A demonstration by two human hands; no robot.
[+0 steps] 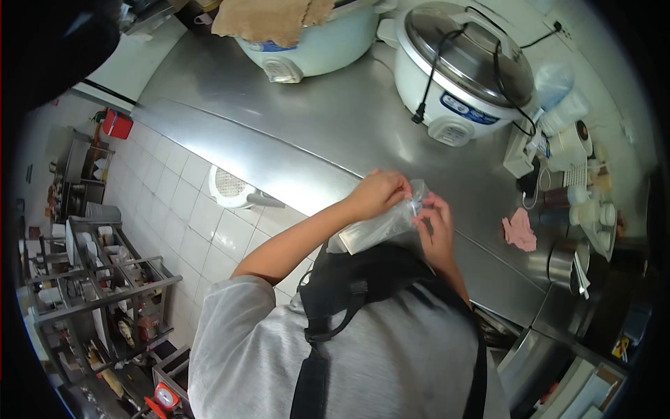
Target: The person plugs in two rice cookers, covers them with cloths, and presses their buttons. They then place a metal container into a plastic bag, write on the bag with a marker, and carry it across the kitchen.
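Note:
A clear plastic bag (382, 229) with something pale and flat inside is held close to the body, above the front edge of the steel counter (314, 119). My left hand (379, 195) is closed on the bag's upper part, its fingertips pinching the plastic. My right hand (437, 222) is on the other side of the bag's gathered top, fingers curled with the fingertips at the plastic. The bag's lower end is tilted toward the left.
Two large rice cookers, one under a brown cloth (272, 19) and one with a cord on its lid (464, 70), stand at the back. A pink cloth (520, 230), metal pot (567, 262) and bottles are at right. A stool (230, 187) stands on the floor.

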